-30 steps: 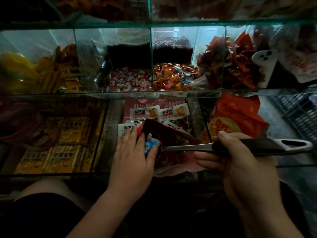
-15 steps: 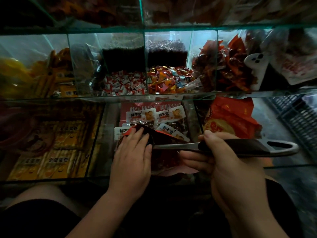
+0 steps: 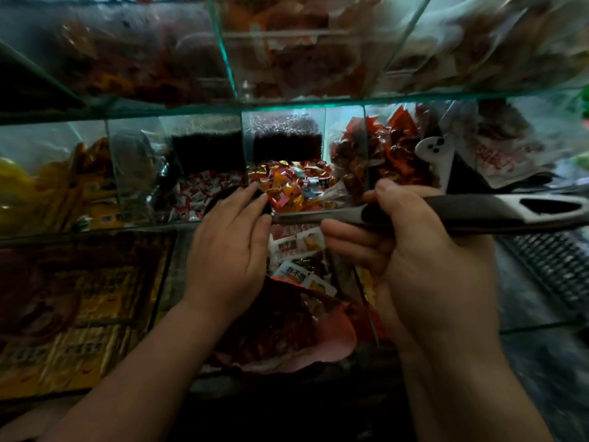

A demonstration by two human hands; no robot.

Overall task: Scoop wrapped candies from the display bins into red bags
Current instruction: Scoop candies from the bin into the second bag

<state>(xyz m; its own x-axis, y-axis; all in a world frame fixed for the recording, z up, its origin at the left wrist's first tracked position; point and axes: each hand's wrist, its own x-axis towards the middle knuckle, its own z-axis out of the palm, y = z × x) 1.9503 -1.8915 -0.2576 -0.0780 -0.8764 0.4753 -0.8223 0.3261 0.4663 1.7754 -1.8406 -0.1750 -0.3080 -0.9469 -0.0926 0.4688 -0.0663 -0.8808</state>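
Note:
My right hand (image 3: 420, 266) grips the black and grey handle of a metal scoop (image 3: 510, 212), held level and pointing left. The scoop's dark bowl (image 3: 220, 199) sits at the front edge of the middle shelf, mostly hidden under my left hand (image 3: 229, 247), whose straight fingers lie over it. Just behind the fingertips is a glass bin of mixed wrapped candies (image 3: 293, 186) in red, orange and gold. To its left is a bin of red-and-white wrapped candies (image 3: 204, 193). A red bag (image 3: 287, 333) lies slumped below my hands, on the lower shelf.
Glass dividers (image 3: 243, 148) split the shelves into bins. Red snack packets (image 3: 395, 151) fill the bin to the right, with a white scoop handle (image 3: 435, 154) standing in it. Yellow packets (image 3: 79, 339) lie lower left. A dark wire basket (image 3: 554, 269) is at the right.
Both hands and the scoop have risen from the red bag's mouth to the middle shelf's candy bins. My left hand has left the bag and now lies over the scoop's bowl.

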